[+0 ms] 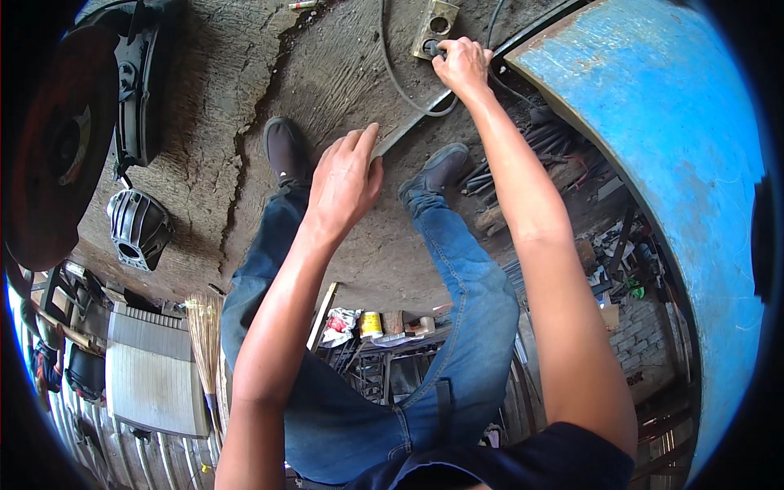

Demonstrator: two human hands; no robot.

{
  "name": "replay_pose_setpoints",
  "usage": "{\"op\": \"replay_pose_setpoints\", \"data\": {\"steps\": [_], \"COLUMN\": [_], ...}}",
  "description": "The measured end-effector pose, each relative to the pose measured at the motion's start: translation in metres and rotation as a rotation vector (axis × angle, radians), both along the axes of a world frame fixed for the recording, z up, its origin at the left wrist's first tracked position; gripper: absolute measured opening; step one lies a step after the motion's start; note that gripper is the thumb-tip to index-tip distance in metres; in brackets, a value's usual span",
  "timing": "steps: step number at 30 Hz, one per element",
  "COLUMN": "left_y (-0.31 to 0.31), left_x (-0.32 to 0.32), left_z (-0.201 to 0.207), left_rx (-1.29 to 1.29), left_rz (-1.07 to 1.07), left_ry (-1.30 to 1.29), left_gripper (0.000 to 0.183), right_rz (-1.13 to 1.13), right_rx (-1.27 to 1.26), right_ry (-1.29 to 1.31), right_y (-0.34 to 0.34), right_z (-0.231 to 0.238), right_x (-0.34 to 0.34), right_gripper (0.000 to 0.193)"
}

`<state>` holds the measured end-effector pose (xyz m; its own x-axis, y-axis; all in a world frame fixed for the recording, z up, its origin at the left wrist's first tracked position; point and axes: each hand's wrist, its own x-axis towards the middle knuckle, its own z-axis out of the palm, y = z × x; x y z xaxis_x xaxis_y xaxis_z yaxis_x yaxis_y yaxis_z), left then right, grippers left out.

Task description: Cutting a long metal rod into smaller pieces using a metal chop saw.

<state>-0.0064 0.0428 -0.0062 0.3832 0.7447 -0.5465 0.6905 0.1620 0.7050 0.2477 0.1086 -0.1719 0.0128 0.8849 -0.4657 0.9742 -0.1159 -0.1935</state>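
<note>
My right hand is closed round a black plug, which sits at the lower hole of a worn, cream-coloured socket block. A grey cable loops beneath this hand and wrist. Lower and to the left, my left hand has its thumb and fingers on either side of the near end of a long, thin metal bar. The bar slants up to the right, passing below my right wrist. My left palm is hidden, and its fingertips show only in part.
A large disc of a cutting machine stands at left, near a ribbed metal housing. A blue metal panel curves along the right. Rods and scrap lie by my right shoe. Cracked concrete floor spreads ahead.
</note>
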Motion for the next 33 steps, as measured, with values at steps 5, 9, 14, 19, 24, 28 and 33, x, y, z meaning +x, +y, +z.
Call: {"op": "replay_pose_setpoints", "data": {"steps": [5,9,14,19,24,28,33], "left_y": [0.0,-0.001,-0.001,-0.001,0.001,0.003,0.002], "left_x": [-0.001,-0.003,-0.005,-0.007,-0.011,-0.013,-0.015], "left_z": [-0.001,-0.002,-0.002,-0.001,-0.001,0.0,0.0], "left_rx": [0.009,0.046,0.039,0.051,0.065,0.032,0.008], "left_rz": [-0.002,0.02,0.019,0.033,0.046,0.042,0.044], "left_ry": [0.012,-0.003,-0.002,-0.012,-0.024,-0.02,-0.021], "left_gripper": [0.046,0.046,0.046,0.046,0.046,0.046,0.046], "right_rz": [-0.401,-0.43,-0.403,-0.382,-0.455,-0.468,-0.465], "right_rx": [-0.24,-0.303,-0.389,-0.449,-0.441,-0.442,-0.501], "right_ry": [-0.005,-0.037,-0.085,-0.057,-0.069,-0.119,-0.159], "right_y": [0.009,0.013,0.016,0.02,0.019,0.015,0.01], "right_z": [0.002,0.006,0.009,0.01,0.006,-0.003,-0.006], "right_x": [-0.009,-0.012,-0.013,-0.012,-0.01,-0.007,0.0], "right_gripper": [0.029,0.03,0.033,0.033,0.034,0.035,0.035]}}
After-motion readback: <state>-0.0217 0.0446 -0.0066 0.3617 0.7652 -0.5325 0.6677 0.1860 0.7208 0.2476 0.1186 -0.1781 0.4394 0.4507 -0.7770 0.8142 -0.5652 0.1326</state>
